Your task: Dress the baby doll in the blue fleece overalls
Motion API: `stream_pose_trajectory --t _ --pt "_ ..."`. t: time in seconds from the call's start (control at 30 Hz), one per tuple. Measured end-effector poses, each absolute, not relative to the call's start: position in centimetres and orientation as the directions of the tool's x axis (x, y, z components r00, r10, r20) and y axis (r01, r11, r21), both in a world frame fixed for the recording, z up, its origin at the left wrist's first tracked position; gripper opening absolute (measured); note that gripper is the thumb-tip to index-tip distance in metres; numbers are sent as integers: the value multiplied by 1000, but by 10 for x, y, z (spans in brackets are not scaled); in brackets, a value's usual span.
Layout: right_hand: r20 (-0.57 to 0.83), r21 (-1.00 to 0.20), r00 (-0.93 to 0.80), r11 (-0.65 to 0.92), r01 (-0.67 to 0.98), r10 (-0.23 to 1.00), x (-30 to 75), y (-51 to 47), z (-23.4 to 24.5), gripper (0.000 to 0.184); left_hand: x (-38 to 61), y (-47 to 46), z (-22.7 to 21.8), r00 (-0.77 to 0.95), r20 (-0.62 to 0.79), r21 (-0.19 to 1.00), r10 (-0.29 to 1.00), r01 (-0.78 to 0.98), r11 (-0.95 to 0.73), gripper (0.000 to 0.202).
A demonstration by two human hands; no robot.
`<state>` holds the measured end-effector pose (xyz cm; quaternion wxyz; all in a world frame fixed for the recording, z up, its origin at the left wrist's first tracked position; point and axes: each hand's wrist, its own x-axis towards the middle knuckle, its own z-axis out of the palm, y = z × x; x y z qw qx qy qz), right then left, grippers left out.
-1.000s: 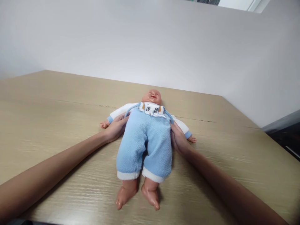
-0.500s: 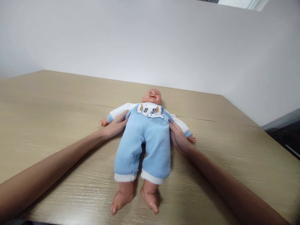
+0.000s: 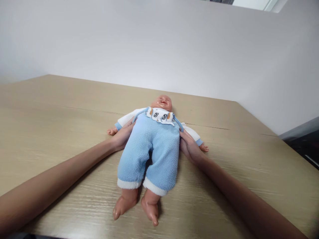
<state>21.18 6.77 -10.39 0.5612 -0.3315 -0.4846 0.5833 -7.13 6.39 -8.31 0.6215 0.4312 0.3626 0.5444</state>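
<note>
A baby doll (image 3: 161, 102) lies on its back on a light wooden table (image 3: 50, 109), head away from me. It wears light blue fleece dungarees (image 3: 152, 149) over a white long-sleeved top, with a printed bib at the chest. My left hand (image 3: 122, 136) grips the dungarees at the doll's left side, under its arm. Opposite it, my right hand (image 3: 189, 147) pinches the fabric at the other side. The fingertips of both hands are tucked against the doll's body. The doll's bare feet (image 3: 136, 207) point toward me.
A plain white wall (image 3: 159, 43) rises behind the table. The table's right edge (image 3: 279, 136) runs diagonally, with a dark floor area beyond it at the far right.
The doll's legs have swung to my left and its feet lie a little nearer the left. Both hands stay at the doll's sides.
</note>
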Motion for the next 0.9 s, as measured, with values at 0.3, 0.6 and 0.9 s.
stream_pose_trajectory --t 0.3,0.6,0.9 --pt "164 -940 -157 107 -323 974 214 71 -106 44 -73 63 -74 174 59 951 983 -310 -2 26" --pt "131 -930 -187 55 -363 974 208 62 -95 44 -91 69 -83 365 96 947 926 -320 28 60" --pt "95 -919 -190 13 -395 977 206 58 -90 42 -93 69 -82 291 -1 969 957 -235 72 41"
